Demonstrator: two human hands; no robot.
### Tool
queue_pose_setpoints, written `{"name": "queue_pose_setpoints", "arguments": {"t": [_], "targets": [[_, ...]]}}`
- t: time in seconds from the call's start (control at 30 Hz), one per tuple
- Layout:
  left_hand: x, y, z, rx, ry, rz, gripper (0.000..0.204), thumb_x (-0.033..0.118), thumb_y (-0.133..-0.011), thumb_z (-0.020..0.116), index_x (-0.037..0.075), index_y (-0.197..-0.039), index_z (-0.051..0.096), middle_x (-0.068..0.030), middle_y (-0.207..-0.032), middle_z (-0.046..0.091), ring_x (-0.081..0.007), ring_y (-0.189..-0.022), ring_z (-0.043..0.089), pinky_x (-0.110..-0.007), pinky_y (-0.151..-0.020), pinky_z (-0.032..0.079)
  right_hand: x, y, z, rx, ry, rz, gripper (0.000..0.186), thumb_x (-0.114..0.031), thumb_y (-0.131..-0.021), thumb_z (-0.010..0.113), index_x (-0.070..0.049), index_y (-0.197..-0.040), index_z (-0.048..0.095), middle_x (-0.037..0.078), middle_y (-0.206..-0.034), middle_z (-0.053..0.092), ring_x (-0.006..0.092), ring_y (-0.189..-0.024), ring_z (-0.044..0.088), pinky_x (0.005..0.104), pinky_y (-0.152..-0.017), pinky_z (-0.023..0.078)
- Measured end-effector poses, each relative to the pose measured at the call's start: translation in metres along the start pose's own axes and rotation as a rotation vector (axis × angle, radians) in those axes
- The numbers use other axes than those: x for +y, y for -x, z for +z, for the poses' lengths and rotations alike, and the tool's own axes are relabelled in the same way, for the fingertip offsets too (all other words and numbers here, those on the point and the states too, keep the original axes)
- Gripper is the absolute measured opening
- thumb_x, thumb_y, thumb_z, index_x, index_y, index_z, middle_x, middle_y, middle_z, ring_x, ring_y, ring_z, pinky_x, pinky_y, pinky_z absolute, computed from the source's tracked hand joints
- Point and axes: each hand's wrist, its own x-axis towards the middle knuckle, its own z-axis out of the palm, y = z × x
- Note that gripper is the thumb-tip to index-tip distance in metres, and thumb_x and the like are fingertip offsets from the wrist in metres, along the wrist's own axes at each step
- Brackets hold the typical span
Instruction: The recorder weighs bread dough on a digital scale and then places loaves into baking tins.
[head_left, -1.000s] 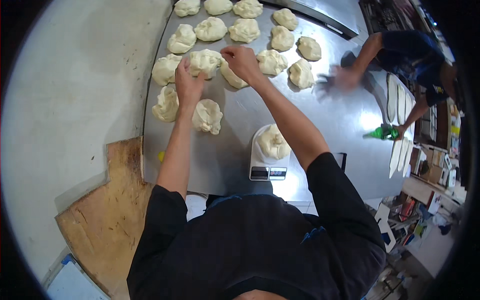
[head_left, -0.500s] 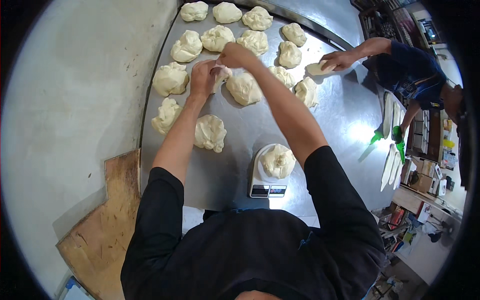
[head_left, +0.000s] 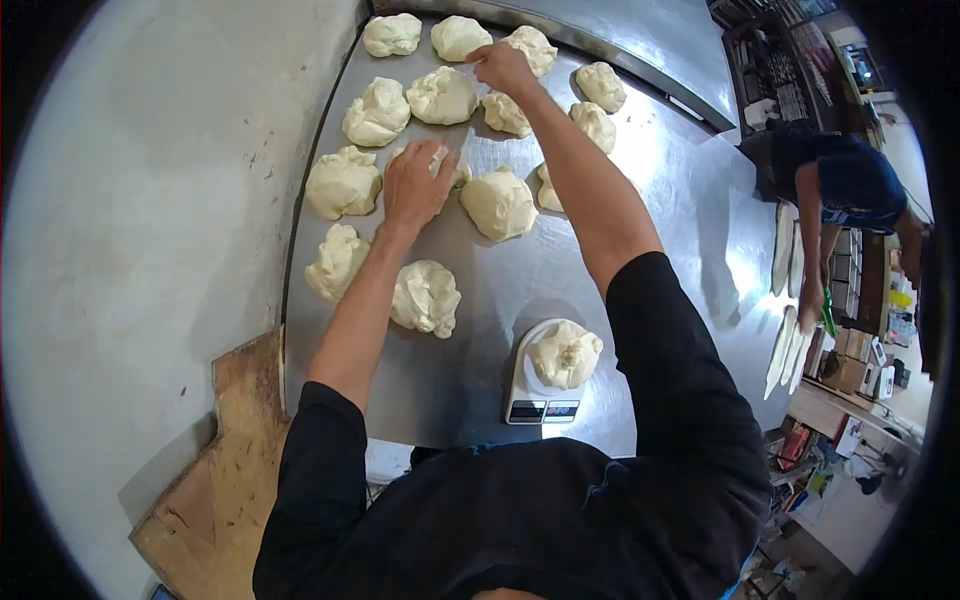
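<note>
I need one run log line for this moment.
left hand: over pale lumpy dough mass | right hand: near round pale dough piece, touch unclear | white flat scale: carries creased dough lump

Metal table bears dough lumps and a scale.

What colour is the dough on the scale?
The dough on the scale is pale creamy yellow; the head view shows it best.

From the scale, the worktop has room toward nine o'clock; dough lumps block ten and eleven o'clock.
</note>
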Motion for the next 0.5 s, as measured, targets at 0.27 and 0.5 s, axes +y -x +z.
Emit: {"name": "queue_pose_setpoints", "arguments": {"t": [0.27,0.5], "targets": [[-0.012,-0.104,0.029,0.007,-0.323,0.246,0.069,0.021,-0.092,0.064,-0.006,-0.151,0.04,-0.0249,-0.154,0.045,-0.0359,-0.142,0.046,-0.044,-0.117,0.037,-0.015,-0.009,0.027,0.02,0.563,-0.21,0.018,-0.016,-0.089,0.068,0.0,-0.091,0.076,0.008,-0.077,0.073,0.0196,-0.063,0.065,0.0347,-0.06,0.054],[-0.017,-0.115,0.038,-0.255,-0.223,0.053,0.07,0.03,-0.097,0.063,-0.003,-0.154,0.038,-0.0204,-0.16,0.04,-0.0351,-0.146,0.039,-0.046,-0.121,0.031,-0.015,0.02,-0.03,0.012,-0.843,-0.03,0.013,-0.004,-0.091,0.06,0.005,-0.094,0.069,0.013,-0.086,0.071,0.0254,-0.075,0.068,0.0342,-0.07,0.058]]}}
